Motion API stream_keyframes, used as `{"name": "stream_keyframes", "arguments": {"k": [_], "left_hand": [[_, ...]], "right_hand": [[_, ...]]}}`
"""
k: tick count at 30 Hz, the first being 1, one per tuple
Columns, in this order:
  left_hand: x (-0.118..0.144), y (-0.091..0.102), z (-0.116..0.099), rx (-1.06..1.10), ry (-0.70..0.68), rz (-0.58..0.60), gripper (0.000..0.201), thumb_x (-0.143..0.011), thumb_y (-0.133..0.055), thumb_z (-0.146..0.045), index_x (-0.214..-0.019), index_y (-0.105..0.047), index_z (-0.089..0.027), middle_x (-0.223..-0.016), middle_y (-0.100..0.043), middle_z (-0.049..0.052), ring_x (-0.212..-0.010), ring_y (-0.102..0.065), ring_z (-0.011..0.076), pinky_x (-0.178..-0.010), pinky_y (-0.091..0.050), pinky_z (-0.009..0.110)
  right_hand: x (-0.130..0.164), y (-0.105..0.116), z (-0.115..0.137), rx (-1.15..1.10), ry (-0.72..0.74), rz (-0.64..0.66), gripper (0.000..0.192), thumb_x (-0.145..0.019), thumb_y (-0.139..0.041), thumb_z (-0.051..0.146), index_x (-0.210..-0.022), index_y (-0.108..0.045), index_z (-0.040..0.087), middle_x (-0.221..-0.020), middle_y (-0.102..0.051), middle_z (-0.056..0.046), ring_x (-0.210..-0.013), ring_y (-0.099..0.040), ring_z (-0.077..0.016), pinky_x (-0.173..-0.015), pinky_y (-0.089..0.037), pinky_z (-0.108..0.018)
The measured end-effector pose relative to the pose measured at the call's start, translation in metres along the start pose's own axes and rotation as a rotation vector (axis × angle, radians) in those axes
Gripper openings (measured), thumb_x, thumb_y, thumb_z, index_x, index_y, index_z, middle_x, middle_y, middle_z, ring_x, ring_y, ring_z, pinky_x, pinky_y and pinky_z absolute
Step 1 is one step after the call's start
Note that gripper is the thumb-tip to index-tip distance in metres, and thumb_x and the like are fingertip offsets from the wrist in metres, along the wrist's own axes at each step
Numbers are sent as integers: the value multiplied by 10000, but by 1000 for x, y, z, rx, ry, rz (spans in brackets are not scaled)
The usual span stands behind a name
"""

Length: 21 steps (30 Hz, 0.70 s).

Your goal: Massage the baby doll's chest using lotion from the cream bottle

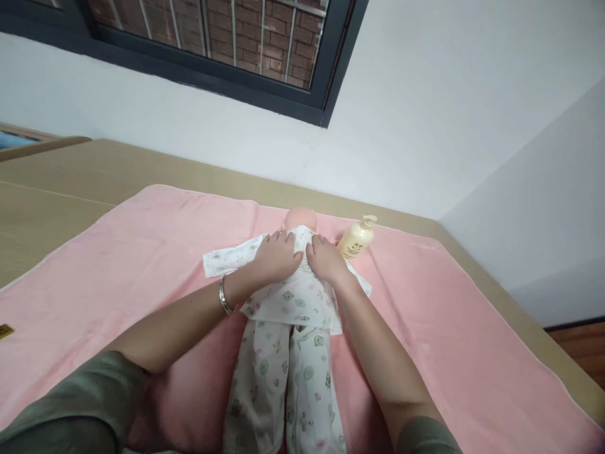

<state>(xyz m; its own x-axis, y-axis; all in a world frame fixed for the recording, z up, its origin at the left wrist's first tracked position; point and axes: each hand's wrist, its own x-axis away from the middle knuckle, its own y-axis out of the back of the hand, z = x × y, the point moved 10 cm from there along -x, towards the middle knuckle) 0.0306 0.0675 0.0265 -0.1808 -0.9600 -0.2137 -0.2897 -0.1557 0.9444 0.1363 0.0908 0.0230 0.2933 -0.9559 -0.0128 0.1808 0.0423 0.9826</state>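
Note:
A baby doll lies on a pink blanket [425,315], with its bald head [301,219] at the far end. It wears a white printed top [295,306] and matching trousers [309,378]. My left hand [278,257] rests flat on the upper left of the top, fingers stretched out and pointing away from me. On the upper right of the top lies my right hand [326,257], also flat, its thumb close to the left thumb. Neither hand holds anything. The doll's hands are not visible.
A pale yellow pump bottle [357,238] stands on the blanket just right of my right hand. The blanket covers a wooden surface [94,167] that meets a white wall [401,126]. A dark-framed window [212,60] is above.

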Motion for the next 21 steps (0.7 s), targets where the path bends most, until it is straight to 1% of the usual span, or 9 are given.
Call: {"name": "stream_keyframes", "arguments": {"k": [3,6,9,13,15,18,20,21], "left_hand": [[-12,0,8,72,-1,42,362,-940,-393,-313,-1138,-624,-119,-1219,-679,187,-1154,-625,308,-985,-471,429],[-17,0,12,102,10,53,316,-924,-391,-280,-1037,-642,-125,-1131,-705,183,-1069,-657,304,-929,-496,415],[-15,1,10,77,15,17,311,-917,-397,-269,-1053,-631,-116,-1135,-701,194,-1082,-650,319,-941,-490,438],[-12,-1,8,47,6,4,364,-935,-387,-296,-1148,-605,-96,-1201,-679,203,-1151,-622,326,-996,-460,453],[-13,-2,8,48,-9,26,398,-951,-377,-338,-1177,-600,-97,-1226,-673,201,-1166,-616,326,-1003,-455,451],[-14,-2,12,38,-25,94,466,-970,-350,-406,-1222,-590,-96,-1252,-670,200,-1170,-617,338,-994,-459,457],[-13,0,14,18,-30,145,505,-979,-331,-429,-1257,-578,-86,-1280,-660,206,-1191,-609,345,-1005,-452,465],[-12,1,14,6,-34,167,515,-983,-324,-429,-1267,-574,-80,-1295,-653,210,-1205,-604,347,-1013,-448,467]], "right_hand": [[12,-1,11,66,-11,32,588,-1050,-233,355,-1503,-338,-5,-1565,-377,-256,-1478,-332,-329,-1178,-270,-459],[20,-1,17,91,-18,61,610,-1050,-240,354,-1528,-290,-22,-1580,-347,-262,-1492,-306,-343,-1195,-249,-459],[17,-1,18,69,0,66,584,-1050,-249,343,-1499,-349,-17,-1566,-375,-257,-1485,-325,-326,-1189,-265,-427],[5,3,10,6,23,8,512,-1048,-259,338,-1380,-501,34,-1479,-496,-236,-1401,-440,-303,-1137,-332,-402],[1,5,3,-24,11,-10,494,-1051,-241,346,-1326,-543,68,-1423,-550,-219,-1342,-495,-297,-1102,-368,-411],[1,6,-6,-43,-17,37,489,-1048,-234,354,-1279,-574,89,-1366,-590,-215,-1284,-539,-316,-1059,-406,-445],[4,8,-7,-37,-31,63,484,-1039,-256,343,-1285,-576,74,-1364,-585,-234,-1296,-530,-342,-1060,-406,-473],[6,12,-6,-36,-35,50,485,-1033,-272,332,-1312,-561,59,-1394,-560,-247,-1328,-504,-354,-1075,-396,-483]]}}
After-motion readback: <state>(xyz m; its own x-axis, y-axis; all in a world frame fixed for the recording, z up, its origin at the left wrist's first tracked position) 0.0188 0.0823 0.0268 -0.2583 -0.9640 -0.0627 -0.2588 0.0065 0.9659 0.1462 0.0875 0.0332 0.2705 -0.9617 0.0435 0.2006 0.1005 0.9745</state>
